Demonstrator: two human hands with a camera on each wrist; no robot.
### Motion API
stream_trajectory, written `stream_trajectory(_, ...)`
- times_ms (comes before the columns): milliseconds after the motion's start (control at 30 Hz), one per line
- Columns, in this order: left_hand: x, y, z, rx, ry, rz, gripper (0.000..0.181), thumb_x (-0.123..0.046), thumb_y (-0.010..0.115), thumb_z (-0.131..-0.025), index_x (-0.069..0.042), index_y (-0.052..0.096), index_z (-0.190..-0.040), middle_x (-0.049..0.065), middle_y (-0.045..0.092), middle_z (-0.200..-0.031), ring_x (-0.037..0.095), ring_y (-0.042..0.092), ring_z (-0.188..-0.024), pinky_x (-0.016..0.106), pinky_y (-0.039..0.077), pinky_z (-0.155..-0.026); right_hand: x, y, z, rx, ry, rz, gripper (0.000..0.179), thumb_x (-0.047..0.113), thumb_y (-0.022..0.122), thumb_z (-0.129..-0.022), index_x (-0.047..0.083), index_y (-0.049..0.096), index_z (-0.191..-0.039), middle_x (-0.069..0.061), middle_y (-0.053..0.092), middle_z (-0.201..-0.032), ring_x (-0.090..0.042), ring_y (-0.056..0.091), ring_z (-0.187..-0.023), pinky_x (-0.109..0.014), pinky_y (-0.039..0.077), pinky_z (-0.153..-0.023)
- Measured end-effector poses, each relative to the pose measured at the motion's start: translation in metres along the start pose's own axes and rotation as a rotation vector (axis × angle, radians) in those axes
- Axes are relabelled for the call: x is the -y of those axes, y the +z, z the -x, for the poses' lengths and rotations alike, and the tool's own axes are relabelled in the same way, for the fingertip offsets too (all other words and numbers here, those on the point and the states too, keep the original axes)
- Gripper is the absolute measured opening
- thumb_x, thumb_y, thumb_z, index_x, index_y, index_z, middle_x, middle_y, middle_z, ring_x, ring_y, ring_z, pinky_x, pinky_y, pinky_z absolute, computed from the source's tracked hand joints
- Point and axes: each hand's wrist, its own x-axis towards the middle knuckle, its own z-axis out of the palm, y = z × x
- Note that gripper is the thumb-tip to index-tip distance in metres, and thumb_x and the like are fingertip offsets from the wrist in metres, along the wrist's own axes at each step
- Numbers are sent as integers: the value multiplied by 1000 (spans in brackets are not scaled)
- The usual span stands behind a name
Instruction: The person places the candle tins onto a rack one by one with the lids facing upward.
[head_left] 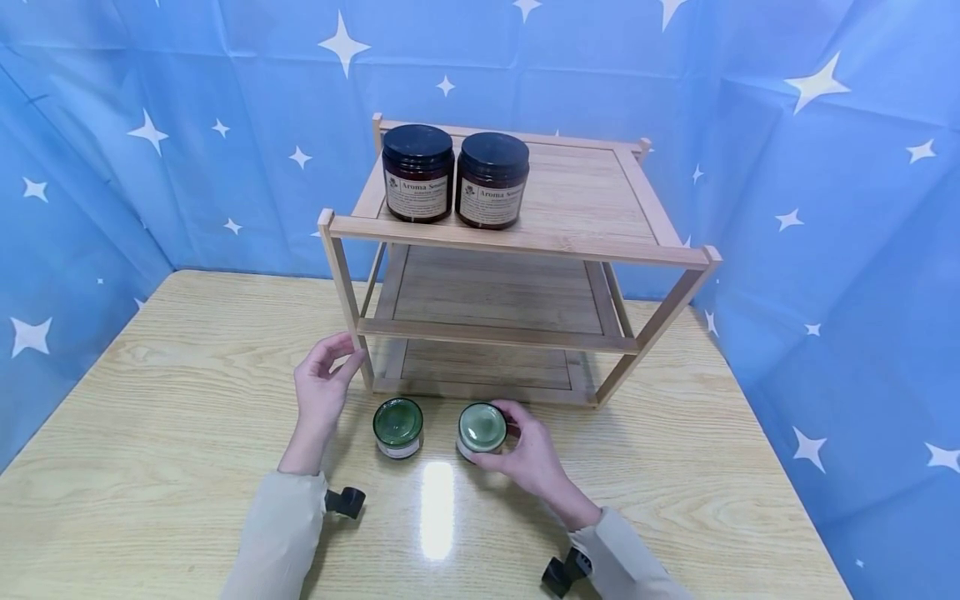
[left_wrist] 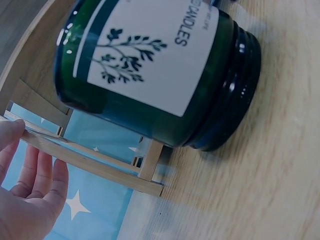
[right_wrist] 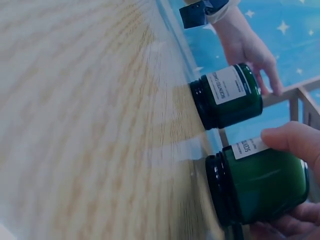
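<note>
A three-tier wooden shelf rack (head_left: 495, 333) stands on the table. At its front left post (left_wrist: 95, 162), my left hand (head_left: 322, 379) pinches the wood between thumb and fingers. My right hand (head_left: 531, 454) grips a green glass candle jar (head_left: 482, 427) from its right side, thumb on the label side. That jar is upside down, its dark lid facing the tabletop in the right wrist view. To its left, a second green candle jar (head_left: 398, 427) stands upside down on the table, untouched; its white label (left_wrist: 150, 55) reads "candles" in the left wrist view.
On the rack's top tier, toward the left, two dark brown jars (head_left: 417, 175) with black lids and cream labels stand side by side. A blue curtain (head_left: 225, 167) with white stars hangs behind and beside the wooden table (head_left: 187, 400).
</note>
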Motion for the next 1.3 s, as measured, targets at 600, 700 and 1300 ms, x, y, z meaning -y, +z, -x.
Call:
stream_trajectory(600, -1, 1, 0, -14, -14, 6, 39, 19, 62, -78, -17, 68, -93, -9, 65, -85, 6, 61, -83, 17, 54, -74, 9, -14, 1, -21, 10, -43, 65, 7, 88, -58, -1, 58, -114, -11, 63, -106, -25, 58, -99, -32, 51, -87)
stream_trajectory(700, 0, 0, 0, -11, -17, -6, 35, 18, 62, -79, -14, 68, -94, -8, 65, -85, 6, 61, -84, 17, 54, -74, 12, -19, 2, -24, -3, -42, 64, 7, 88, -59, -1, 57, -114, -11, 62, -107, -25, 58, -98, -31, 52, -86)
stream_trajectory(1300, -1, 0, 0, -9, -11, -12, 30, 15, 63, -80, -11, 67, -95, -8, 65, -86, 7, 61, -84, 17, 54, -74, 38, -53, 2, -108, -88, -22, 61, 3, 86, -60, -2, 58, -114, -12, 63, -105, -22, 58, -92, -25, 52, -79)
